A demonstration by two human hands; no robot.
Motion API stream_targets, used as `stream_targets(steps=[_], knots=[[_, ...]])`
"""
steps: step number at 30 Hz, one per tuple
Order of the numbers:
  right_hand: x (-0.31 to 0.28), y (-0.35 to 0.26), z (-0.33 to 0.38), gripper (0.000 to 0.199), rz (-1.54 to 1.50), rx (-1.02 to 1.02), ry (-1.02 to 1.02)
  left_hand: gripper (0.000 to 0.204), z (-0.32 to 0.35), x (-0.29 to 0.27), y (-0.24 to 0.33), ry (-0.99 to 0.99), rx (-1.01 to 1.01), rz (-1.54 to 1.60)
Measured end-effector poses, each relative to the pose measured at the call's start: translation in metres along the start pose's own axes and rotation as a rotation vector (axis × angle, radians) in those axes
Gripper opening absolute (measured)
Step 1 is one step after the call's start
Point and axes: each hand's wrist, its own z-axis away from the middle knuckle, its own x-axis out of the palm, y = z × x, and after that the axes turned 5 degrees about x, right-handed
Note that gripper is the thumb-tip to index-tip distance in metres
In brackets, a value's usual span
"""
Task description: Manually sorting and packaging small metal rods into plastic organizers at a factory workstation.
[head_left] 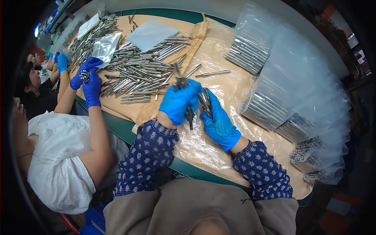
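Note:
Over the plastic-covered table edge, my left hand (179,102), in a blue glove, is closed around a few metal rods whose blurred upper ends (181,80) stick out beyond the fingers. My right hand (222,126), gloved alike, grips a small bunch of shiny metal rods (205,102) between thumb and fingers. Both hands are close together, the left one slightly farther from me. Just past them, a single metal rod (213,73) lies flat on the clear plastic sheet (203,147). The exact number of rods in each hand is hidden.
Left of my hands spreads a large loose pile of metal rods (135,72), with a translucent sheet (152,34) on top. Plastic bags of stacked rods (266,107) line the right side. At left, a co-worker's purple-gloved hands (92,84) hold a bundle of rods.

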Motion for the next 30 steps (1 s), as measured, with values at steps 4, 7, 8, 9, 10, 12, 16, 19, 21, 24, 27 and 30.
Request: stream_targets(steps=[4,7,8,9,10,12,16,19,21,24,27,30], knots=[[-0.025,-0.041,-0.004,0.056,-0.381,0.574,-0.169,0.030,-0.023,-0.041,0.010,-0.133,-0.011,0.597],[-0.030,-0.036,-0.005,0.054,-0.640,0.400,-0.012,0.026,-0.010,-0.022,0.008,0.118,-0.084,0.484],[-0.028,-0.037,-0.006,0.054,-0.635,0.402,-0.013,0.025,-0.010,-0.025,0.001,0.035,-0.093,0.445],[-0.029,-0.043,-0.008,0.053,-0.662,0.314,-0.022,0.022,-0.011,-0.025,-0.005,-0.138,-0.086,0.553],[-0.031,-0.047,-0.010,0.053,-0.687,0.226,-0.032,0.016,-0.009,-0.026,-0.010,-0.217,-0.151,0.581],[-0.028,-0.031,-0.009,0.046,-0.719,0.278,-0.072,0.013,-0.007,-0.027,-0.018,-0.225,-0.158,0.512],[-0.028,-0.030,-0.008,0.027,-0.600,0.183,-0.031,0.012,-0.005,-0.025,-0.024,-0.205,-0.177,0.395],[-0.026,-0.021,-0.012,0.024,-0.719,0.237,-0.045,0.011,-0.005,-0.020,-0.025,-0.147,-0.267,0.368],[-0.030,-0.023,-0.012,0.023,-0.657,0.308,-0.032,0.011,-0.005,-0.020,-0.029,-0.198,-0.274,0.484],[-0.035,-0.025,-0.013,0.023,-0.598,0.438,0.003,0.013,0.000,-0.015,-0.030,-0.183,-0.311,0.511],[-0.036,-0.027,-0.019,0.021,-0.561,0.334,0.181,0.014,0.009,-0.013,-0.034,-0.264,-0.464,0.568],[-0.048,-0.049,-0.031,0.025,0.208,-0.558,0.005,0.013,0.022,-0.007,-0.041,-0.258,-0.585,0.565]])
